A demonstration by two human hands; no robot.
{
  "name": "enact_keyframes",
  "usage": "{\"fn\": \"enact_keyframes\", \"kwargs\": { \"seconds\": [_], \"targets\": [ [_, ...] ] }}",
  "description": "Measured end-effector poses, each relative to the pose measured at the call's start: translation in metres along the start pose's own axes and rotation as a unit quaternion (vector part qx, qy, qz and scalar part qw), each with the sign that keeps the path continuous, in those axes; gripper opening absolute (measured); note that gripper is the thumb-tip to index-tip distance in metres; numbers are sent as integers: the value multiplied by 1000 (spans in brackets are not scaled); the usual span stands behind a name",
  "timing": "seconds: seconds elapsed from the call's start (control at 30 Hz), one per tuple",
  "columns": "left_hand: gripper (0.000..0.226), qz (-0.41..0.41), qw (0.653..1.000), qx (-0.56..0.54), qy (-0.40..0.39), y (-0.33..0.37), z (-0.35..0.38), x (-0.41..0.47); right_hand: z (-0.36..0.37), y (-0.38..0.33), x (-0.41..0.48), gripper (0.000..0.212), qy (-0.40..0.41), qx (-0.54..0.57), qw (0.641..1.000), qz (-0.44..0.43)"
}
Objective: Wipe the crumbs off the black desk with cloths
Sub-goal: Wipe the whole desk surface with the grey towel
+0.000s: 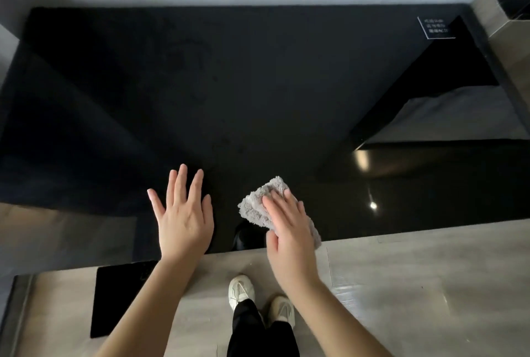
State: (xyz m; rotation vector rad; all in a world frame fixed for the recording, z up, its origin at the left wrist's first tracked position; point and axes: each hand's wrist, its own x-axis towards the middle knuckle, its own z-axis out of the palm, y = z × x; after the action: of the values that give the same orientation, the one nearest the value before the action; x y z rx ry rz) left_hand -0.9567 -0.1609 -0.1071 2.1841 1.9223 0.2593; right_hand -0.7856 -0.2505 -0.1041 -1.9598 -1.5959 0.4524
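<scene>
Sign [436, 27] on black desk [229, 84], far right corner, well apart from cloth [252, 207]

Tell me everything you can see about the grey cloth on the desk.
The cloth is light grey, fluffy like microfibre, bunched into a pad. It lies on the glossy black desk near its front edge. The right hand presses on it with straight fingers, covering its middle; its edges show beside the hand.
</scene>
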Motion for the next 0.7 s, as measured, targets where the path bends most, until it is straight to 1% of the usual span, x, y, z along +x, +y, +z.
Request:
{"fn": "enact_keyframes", "kwargs": {
  "seconds": [0.03,0.07,0.13,0.2,0.27,0.3,0.37,0.47,0.53,0.57,0.6,0.63,0.7],
  "targets": [
    [47,-3,1000,0,0,0,0,0,-5,7,2,60,-12,-2,1000,-13],
    [50,-4,1000,0,-1,1,0,0,-12,17,4,61,-8,-9,1000,-8],
    [52,-6,1000,1,0,2,0,0,-26,35,12,62,42,-15,998,54],
    [53,-5,1000,-3,4,2,1,0,-31,42,24,60,96,-13,988,121],
    [53,-3,1000,-13,12,0,3,0,-22,33,39,59,124,-10,981,148],
    [52,-2,1000,-19,16,-1,3,0,-15,23,47,59,123,-7,982,142],
    [51,2,999,-32,20,-1,3,0,3,1,60,61,94,-3,991,99],
    [49,-3,997,-72,31,-2,4,0,22,-27,65,56,12,29,999,15],
    [48,-13,992,-122,42,-4,3,0,25,-33,53,54,-58,50,996,-41],
    [46,-13,988,-146,45,-6,2,0,23,-31,44,54,-80,49,994,-62],
    [46,-8,985,-168,43,-7,0,0,19,-23,36,53,-76,43,994,-66],
    [46,0,981,-189,37,-8,-2,-1,15,-14,30,52,-47,38,997,-48],
    [46,14,976,-217,23,-14,-7,-2,9,-1,24,52,52,34,998,30]
  ]
}}
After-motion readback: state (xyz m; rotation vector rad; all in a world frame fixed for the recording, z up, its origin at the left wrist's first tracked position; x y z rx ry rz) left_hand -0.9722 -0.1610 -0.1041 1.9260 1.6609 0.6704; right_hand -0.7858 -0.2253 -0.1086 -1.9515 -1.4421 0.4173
